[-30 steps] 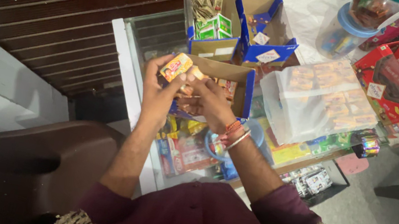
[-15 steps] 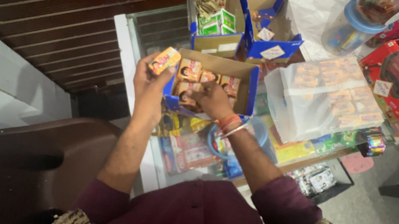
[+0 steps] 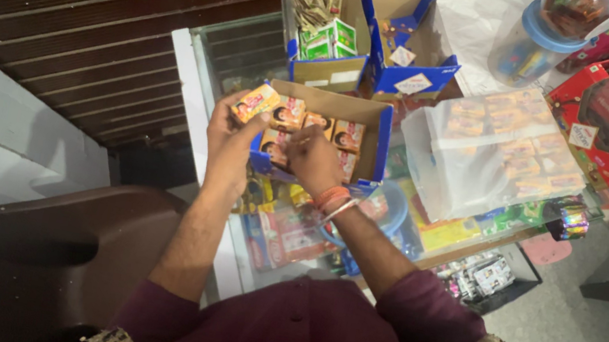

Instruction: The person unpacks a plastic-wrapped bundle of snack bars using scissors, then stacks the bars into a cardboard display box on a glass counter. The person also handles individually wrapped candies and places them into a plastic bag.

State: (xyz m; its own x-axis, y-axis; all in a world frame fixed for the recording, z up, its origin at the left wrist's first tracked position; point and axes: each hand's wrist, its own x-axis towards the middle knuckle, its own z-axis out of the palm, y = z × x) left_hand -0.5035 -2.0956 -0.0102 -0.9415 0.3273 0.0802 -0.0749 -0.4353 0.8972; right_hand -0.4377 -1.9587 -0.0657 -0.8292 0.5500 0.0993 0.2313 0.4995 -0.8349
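Left hand (image 3: pixel 231 137): grasping small orange packet (image 3: pixel 256 102)
Right hand (image 3: pixel 312 160): fingers on packets inside blue-edged carton (image 3: pixel 381 139); grip unclear

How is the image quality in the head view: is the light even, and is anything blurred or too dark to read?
Head view: light is uneven, brightest on the white plastic bag; the brown chair lies in shadow. The left hand, holding a small orange packet, and the right hand in the open cardboard box look slightly soft.
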